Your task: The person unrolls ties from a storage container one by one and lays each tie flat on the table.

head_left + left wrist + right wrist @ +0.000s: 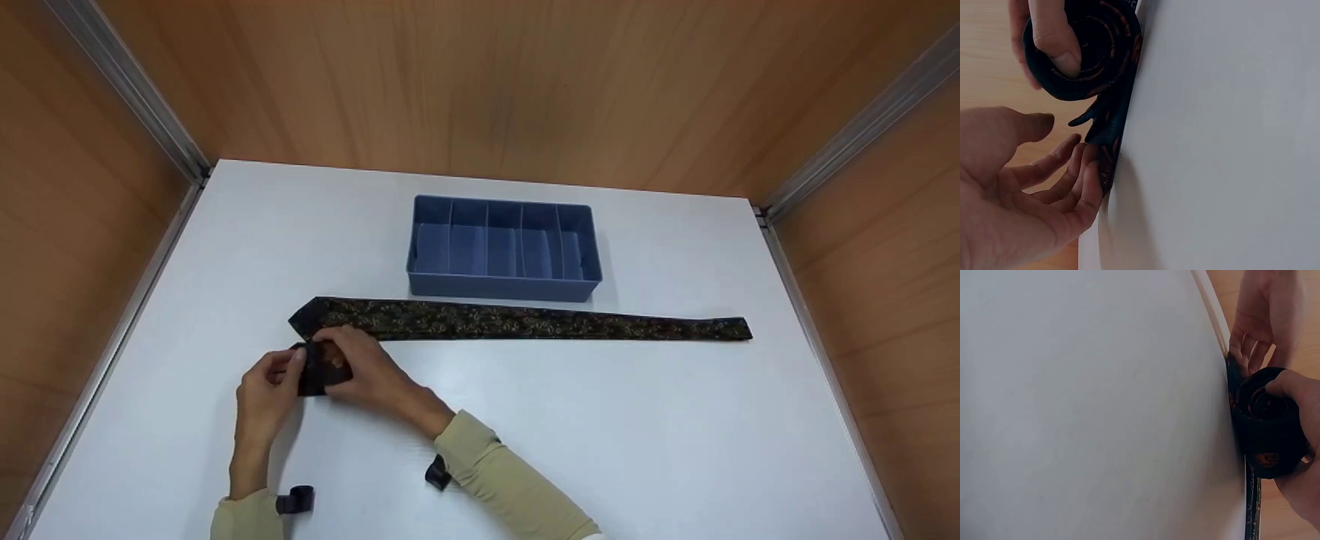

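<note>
A dark necktie, wound into a roll (1084,50), is gripped by my right hand (371,375), its thumb pressed into the coil's centre in the left wrist view. The roll stands on its side, with orange patterning visible on its outer face in the right wrist view. My left hand (266,390) is at the roll's left side. Its fingertips touch the loose tail (1107,163) of the tie low by the table, while the thumb stays apart from them. Just beyond both hands lies a second necktie (480,320), flat and dark with a gold pattern; the right fingers overlap its wide end.
Behind the flat tie stands a blue bin (504,289) with several narrow compartments, all bare inside. The white table (600,420) is bounded by wooden panels (480,90) at the back and sides, with metal rails (127,82) in the corners.
</note>
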The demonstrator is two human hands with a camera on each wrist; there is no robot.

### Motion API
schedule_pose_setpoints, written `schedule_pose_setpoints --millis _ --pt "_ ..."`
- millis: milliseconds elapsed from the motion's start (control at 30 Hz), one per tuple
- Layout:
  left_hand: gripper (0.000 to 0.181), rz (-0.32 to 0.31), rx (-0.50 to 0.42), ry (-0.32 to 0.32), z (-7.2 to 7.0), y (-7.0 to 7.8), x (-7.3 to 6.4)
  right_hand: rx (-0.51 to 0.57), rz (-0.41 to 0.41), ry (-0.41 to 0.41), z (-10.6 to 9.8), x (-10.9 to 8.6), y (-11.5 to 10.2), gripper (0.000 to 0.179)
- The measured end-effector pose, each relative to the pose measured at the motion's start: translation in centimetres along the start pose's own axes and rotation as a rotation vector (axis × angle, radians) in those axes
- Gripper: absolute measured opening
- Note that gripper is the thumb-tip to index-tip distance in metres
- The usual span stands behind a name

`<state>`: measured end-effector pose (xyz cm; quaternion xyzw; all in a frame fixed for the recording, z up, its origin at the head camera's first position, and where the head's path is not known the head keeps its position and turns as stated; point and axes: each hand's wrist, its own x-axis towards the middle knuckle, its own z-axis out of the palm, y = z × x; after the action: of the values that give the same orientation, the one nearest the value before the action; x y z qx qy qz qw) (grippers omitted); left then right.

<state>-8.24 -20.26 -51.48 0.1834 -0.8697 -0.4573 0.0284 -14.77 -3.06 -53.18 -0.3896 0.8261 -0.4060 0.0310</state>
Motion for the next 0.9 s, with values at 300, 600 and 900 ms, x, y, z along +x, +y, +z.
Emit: schedule_pose_setpoints --millis 300,600,900 --pt "0.024 0.038 -0.023 -0.053 0.3 0.0 0.0 0.011 0.001 -0.007 -0.1 -0.2 0.4 0.069" --pt "0.019 0.058 0.016 -0.078 0.3 0.0 -0.1 0.081 0.0 -0.023 -0.2 -0.7 0.9 0.069" --pt "0.021 0.05 0.049 -0.112 0.4 -0.1 -0.2 0.134 0.034 -0.05 -0.4 -1.2 0.9 0.072"
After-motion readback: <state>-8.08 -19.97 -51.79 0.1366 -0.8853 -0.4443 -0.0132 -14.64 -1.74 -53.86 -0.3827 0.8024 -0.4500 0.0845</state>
